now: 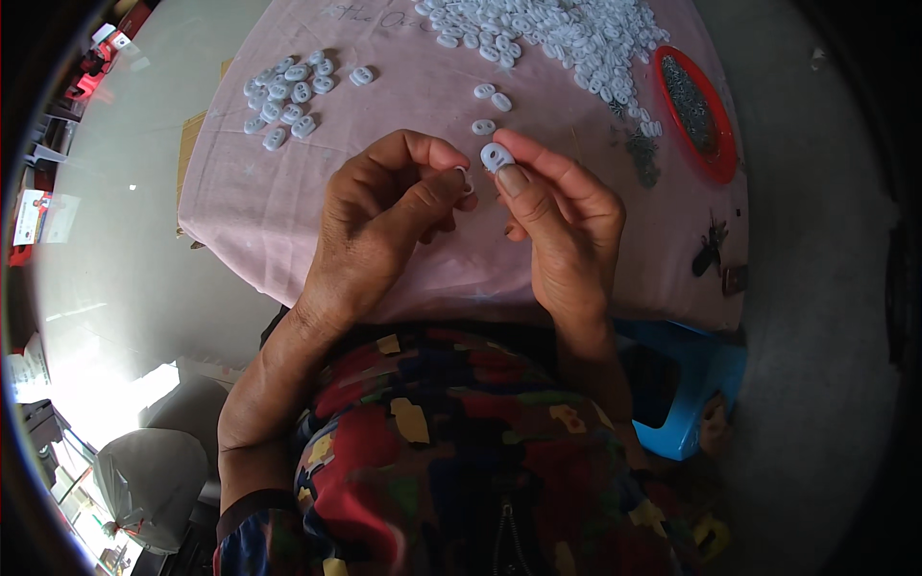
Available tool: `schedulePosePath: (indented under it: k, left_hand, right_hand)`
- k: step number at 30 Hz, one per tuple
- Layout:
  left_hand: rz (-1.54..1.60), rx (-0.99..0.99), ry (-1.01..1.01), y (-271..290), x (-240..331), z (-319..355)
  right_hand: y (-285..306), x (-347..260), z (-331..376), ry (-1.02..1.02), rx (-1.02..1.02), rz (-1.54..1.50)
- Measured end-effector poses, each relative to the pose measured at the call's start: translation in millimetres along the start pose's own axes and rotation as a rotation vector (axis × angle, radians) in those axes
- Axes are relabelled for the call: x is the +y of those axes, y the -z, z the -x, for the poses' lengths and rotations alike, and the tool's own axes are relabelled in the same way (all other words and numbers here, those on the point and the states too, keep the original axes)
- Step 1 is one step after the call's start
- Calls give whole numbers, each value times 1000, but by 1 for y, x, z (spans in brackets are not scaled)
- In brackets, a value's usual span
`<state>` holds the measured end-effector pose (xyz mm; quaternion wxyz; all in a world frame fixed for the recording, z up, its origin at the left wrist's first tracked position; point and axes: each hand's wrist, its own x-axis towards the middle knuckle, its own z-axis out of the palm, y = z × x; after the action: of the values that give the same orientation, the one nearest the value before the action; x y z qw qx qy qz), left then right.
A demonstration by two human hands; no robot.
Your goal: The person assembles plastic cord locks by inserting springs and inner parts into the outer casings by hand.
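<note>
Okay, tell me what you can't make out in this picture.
In the head view:
White piece in the left hand: mostly hidden by its fingers.
Big white pile: far end cut off by the top edge.
Grey bits in the red tray: too small to tell apart.

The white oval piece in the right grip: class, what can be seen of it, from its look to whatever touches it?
The white oval piece is small and rounded, with a smooth, slightly shiny surface that looks like plastic. Its visible face shows dark openings or recesses; whether they pass through cannot be told. It is tilted, pinched in the right grip between thumb and index finger, above the pink tablecloth. The thumb hides its lower end.
</note>
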<state>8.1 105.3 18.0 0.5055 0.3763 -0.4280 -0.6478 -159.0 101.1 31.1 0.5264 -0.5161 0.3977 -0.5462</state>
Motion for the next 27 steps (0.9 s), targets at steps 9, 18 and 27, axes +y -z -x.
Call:
schedulePosePath:
  k: [9,18,27]
  left_hand:
    - [492,-69,280,-7,-6,-6]
    - [109,53,0,-13,-11,-7]
    - [91,7,-14,-8,-11,-7]
  right_hand:
    - [2,7,-3,216,-86,135]
    - [6,12,-4,262,-10,301]
    - [5,11,-3,348,-29,348]
